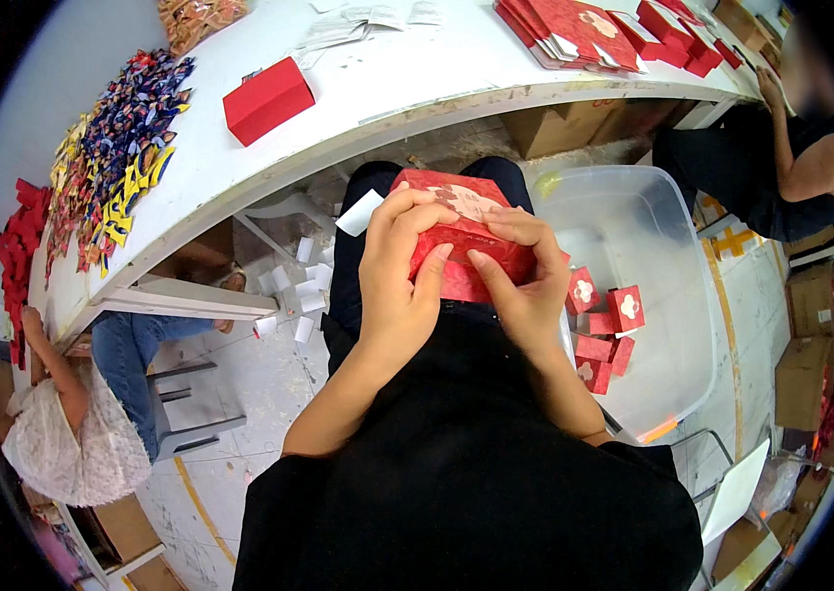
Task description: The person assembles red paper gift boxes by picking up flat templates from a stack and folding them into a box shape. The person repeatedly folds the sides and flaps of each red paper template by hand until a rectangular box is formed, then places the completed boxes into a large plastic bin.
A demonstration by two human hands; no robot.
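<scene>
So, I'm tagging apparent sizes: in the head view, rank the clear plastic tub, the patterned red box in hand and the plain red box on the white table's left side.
1. Clear plastic tub
2. Patterned red box
3. Plain red box
Nearness may enlarge the patterned red box.

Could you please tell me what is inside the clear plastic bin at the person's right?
Several small red boxes, some with a pale patch, lie heaped in the left side of the bin; anything beneath them is covered and cannot be seen.
</scene>
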